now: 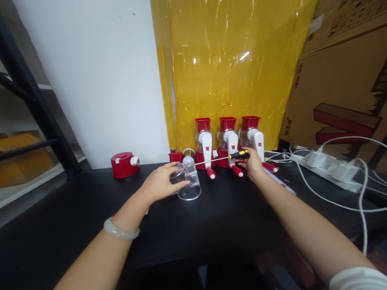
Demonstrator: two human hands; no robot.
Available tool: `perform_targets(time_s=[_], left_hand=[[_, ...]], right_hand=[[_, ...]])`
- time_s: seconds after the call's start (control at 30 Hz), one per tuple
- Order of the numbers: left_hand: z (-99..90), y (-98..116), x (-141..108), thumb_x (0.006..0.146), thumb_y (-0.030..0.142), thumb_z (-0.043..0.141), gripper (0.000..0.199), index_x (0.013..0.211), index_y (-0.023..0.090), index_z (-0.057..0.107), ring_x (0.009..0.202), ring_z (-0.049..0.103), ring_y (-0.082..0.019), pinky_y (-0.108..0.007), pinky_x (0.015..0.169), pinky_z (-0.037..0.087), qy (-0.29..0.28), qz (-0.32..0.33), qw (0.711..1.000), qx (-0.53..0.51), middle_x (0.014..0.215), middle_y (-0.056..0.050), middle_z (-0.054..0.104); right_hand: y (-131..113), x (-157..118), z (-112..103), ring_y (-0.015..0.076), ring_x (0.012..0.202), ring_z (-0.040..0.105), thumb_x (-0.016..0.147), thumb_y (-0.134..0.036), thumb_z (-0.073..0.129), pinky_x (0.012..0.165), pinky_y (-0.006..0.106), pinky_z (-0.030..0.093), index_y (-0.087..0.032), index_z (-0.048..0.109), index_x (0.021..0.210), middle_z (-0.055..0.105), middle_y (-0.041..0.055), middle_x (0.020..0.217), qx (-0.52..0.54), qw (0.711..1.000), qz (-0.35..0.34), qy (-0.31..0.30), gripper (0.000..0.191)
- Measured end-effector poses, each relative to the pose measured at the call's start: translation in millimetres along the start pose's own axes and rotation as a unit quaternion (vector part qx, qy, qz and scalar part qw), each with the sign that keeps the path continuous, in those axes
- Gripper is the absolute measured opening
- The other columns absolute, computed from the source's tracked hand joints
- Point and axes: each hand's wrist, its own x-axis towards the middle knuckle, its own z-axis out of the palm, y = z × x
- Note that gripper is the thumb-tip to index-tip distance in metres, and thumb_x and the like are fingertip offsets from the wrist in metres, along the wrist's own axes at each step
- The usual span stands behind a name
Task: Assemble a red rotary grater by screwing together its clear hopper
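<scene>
While the left hand (161,182) clasps the clear plastic housing (192,189), near and left of the red-and-white rotary graters (232,142), the right hand (253,165) pinches the screwdriver (236,155) by its handle, tip beside the housing; firm bracing and a straight shaft should limit slipping.
</scene>
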Motion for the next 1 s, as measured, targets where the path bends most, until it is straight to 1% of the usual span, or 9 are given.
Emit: perform_targets(time_s=[0.07, 0.3, 0.4, 0.5, 0.6, 0.7, 0.83, 0.9, 1.0], left_hand=[[-0.2, 0, 0, 0.084, 0.065, 0.065, 0.051, 0.11, 0.023, 0.075, 0.122, 0.064, -0.033, -0.049, 0.103, 0.051, 0.0, 0.001, 1.0, 0.001, 0.141, -0.013, 0.063], [-0.7, 2, 0, 0.082, 0.064, 0.067, 0.05, 0.11, 0.024, 0.076, 0.122, 0.064, -0.033, -0.049, 0.104, 0.051, 0.005, 0.001, 1.0, -0.004, 0.138, -0.012, 0.065], [-0.5, 2, 0, 0.082, 0.063, 0.068, 0.05, 0.112, 0.024, 0.075, 0.121, 0.065, -0.033, -0.049, 0.104, 0.051, 0.006, -0.003, 1.0, -0.007, 0.138, -0.011, 0.065], [-0.5, 3, 1, 0.083, 0.063, 0.067, 0.05, 0.112, 0.023, 0.075, 0.123, 0.064, -0.033, -0.05, 0.105, 0.05, 0.0, -0.001, 1.0, -0.002, 0.136, -0.012, 0.066], [-0.7, 3, 1, 0.083, 0.063, 0.067, 0.05, 0.111, 0.023, 0.075, 0.124, 0.063, -0.033, -0.049, 0.104, 0.05, -0.001, -0.002, 1.0, -0.004, 0.136, -0.013, 0.066], [-0.8, 4, 1, 0.083, 0.064, 0.067, 0.05, 0.11, 0.023, 0.075, 0.124, 0.063, -0.033, -0.048, 0.104, 0.051, -0.004, -0.003, 1.0, -0.003, 0.136, -0.013, 0.066], [-0.7, 3, 1, 0.082, 0.063, 0.067, 0.047, 0.107, 0.023, 0.075, 0.124, 0.063, -0.033, -0.049, 0.104, 0.051, -0.001, 0.0, 1.0, 0.004, 0.137, -0.013, 0.065], [-0.6, 3, 1, 0.083, 0.062, 0.068, 0.046, 0.108, 0.023, 0.075, 0.123, 0.064, -0.033, -0.049, 0.104, 0.051, 0.002, 0.003, 1.0, -0.002, 0.136, -0.012, 0.066], [-0.5, 2, 1, 0.083, 0.061, 0.068, 0.046, 0.109, 0.024, 0.075, 0.122, 0.064, -0.033, -0.049, 0.104, 0.051, 0.001, 0.006, 1.0, -0.006, 0.136, -0.011, 0.066]], right_hand=[[0, 0, 0, 0.012, 0.041, 0.06, 0.092, -0.032, 0.051, 0.039, 0.019, 0.044, -0.022, 0.054, 0.1, 0.064, -0.0033, 0.06, -0.003, 1.0, 0.002, -0.002, 0.013], [4, -2, -1, 0.009, 0.032, 0.044, 0.088, -0.057, 0.062, 0.037, 0.018, 0.04, -0.024, 0.055, 0.096, 0.044, -0.0109, 0.041, -0.009, 0.999, -0.042, -0.009, 0.035], [3, -2, -1, 0.0104, 0.034, 0.048, 0.093, -0.054, 0.051, 0.037, 0.019, 0.04, -0.023, 0.055, 0.094, 0.05, -0.0074, 0.045, -0.016, 0.999, -0.034, -0.004, 0.031], [3, -2, -2, 0.0121, 0.042, 0.058, 0.095, -0.038, 0.04, 0.038, 0.02, 0.043, -0.023, 0.056, 0.095, 0.062, -0.003, 0.058, 0.009, 1.0, -0.008, 0.008, 0.022], [5, -2, -2, 0.012, 0.046, 0.062, 0.092, -0.029, 0.042, 0.04, 0.02, 0.045, -0.023, 0.058, 0.098, 0.064, -0.004, 0.065, 0.038, 0.999, -0.01, 0.016, 0.018], [8, -3, -1, 0.0112, 0.045, 0.06, 0.09, -0.036, 0.052, 0.041, 0.019, 0.044, -0.024, 0.054, 0.099, 0.061, -0.0063, 0.062, 0.04, 0.999, -0.005, 0.021, 0.015], [10, -5, 1, 0.009, 0.038, 0.05, 0.086, -0.052, 0.064, 0.04, 0.017, 0.042, -0.026, 0.049, 0.093, 0.049, -0.0107, 0.049, 0.026, 0.999, -0.006, 0.029, 0.031], [11, -6, 1, 0.0083, 0.036, 0.045, 0.086, -0.056, 0.064, 0.039, 0.017, 0.039, -0.026, 0.047, 0.091, 0.045, -0.0113, 0.047, 0.011, 0.999, -0.022, 0.028, 0.035], [13, -4, 0, 0.0097, 0.038, 0.048, 0.089, -0.057, 0.057, 0.038, 0.018, 0.038, -0.025, 0.048, 0.091, 0.05, -0.0081, 0.051, -0.006, 0.999, -0.03, 0.024, 0.033]])
